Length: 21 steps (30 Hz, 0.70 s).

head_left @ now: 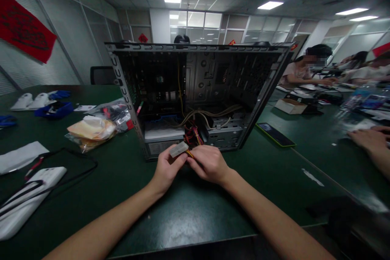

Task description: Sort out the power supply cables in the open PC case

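An opened computer case [199, 46] stands on the table in front of me, its inside facing me. My left hand [167, 168] pinches a pale, flat, multi-pin power connector [179, 150] just before the case's lower edge. Close beside it, my right hand [211, 163] grips the yellow and dark cables [189, 153] that run from the connector. Behind my hands, a bundle of red, yellow and black wires [193, 135] hangs inside the case. The power supply [161, 132] sits at the lower left of the case. My right fingertips are partly hidden.
Left of the case lie clear plastic bags [94, 128], a blue tray [54, 110] and a white power strip [33, 199] with black cable. On the right are a phone [276, 134] and a small carton [290, 106]. Another person's hand [370, 140] rests at the right edge.
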Motion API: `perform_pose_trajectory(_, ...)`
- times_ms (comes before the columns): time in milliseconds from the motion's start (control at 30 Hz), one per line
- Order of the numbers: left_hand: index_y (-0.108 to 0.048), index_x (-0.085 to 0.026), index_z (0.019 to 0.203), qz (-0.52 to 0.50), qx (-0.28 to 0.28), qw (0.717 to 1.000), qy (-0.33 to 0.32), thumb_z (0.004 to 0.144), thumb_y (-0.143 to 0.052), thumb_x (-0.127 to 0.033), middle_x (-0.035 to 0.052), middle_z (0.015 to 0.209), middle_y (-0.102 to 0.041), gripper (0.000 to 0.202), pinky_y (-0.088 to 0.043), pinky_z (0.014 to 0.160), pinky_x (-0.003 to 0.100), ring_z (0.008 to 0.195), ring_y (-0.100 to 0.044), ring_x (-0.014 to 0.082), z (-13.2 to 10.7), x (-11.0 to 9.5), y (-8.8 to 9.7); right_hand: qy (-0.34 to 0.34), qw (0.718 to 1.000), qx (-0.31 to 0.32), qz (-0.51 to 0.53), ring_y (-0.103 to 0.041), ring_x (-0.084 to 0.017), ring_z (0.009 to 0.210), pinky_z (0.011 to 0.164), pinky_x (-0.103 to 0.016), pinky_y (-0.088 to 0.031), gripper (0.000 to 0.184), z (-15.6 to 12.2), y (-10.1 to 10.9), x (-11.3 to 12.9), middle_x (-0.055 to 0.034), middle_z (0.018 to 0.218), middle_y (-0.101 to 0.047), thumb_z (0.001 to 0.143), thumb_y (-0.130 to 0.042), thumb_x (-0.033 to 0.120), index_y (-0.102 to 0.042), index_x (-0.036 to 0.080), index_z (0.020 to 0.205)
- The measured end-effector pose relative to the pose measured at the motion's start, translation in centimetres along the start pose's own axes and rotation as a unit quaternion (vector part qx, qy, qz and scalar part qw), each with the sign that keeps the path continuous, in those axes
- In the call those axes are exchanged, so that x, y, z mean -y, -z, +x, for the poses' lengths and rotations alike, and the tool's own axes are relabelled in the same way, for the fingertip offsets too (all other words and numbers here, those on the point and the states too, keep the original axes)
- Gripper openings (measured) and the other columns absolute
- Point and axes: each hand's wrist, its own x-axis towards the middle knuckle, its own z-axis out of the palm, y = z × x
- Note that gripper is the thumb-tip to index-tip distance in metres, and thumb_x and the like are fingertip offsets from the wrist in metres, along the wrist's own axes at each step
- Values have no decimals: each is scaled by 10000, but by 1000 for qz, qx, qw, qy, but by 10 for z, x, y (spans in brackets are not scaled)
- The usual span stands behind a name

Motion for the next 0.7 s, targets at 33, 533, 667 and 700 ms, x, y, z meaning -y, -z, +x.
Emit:
perform_pose_trajectory(33, -705, -142, 832, -26, -7, 999, 19, 741, -809, -392, 1, 721, -616, 286, -421, 556, 203, 615, -513, 108, -1, -1, -1, -1, 1000, 1, 1, -561, -152, 586, 587, -282, -441, 275, 1, 0, 1, -52, 673, -645, 1005, -437, 264, -639, 147, 859)
perform_pose_trajectory(533, -715, -128, 776, -276, 146, 932, 184, 658, -875, -385, 9, 720, -595, 325, -430, 716, 236, 655, -514, 115, 0, -12, 2, 85, 995, -14, -58, -470, -144, 547, 556, -303, -326, 241, 4, 0, 8, -15, 594, -581, 940, -576, 263, -567, 177, 715)
perform_pose_trajectory(667, -716, -166, 860, -282, 115, 930, 205, 657, -877, -382, 26, 852, -662, 337, -442, 800, 287, 805, -576, 161, -1, -6, 3, 50, 998, -14, -44, -463, -144, 524, 537, -304, -325, 246, 4, 4, 6, -21, 579, -580, 951, -541, 263, -587, 178, 725)
perform_pose_trajectory(700, -714, -177, 879, -287, 107, 927, 217, 653, -881, -381, 24, 878, -670, 348, -443, 816, 302, 814, -578, 162, -1, -4, 3, 43, 998, -21, -38, -468, -146, 522, 537, -304, -333, 229, 4, 5, 5, -20, 576, -585, 953, -538, 264, -603, 175, 752)
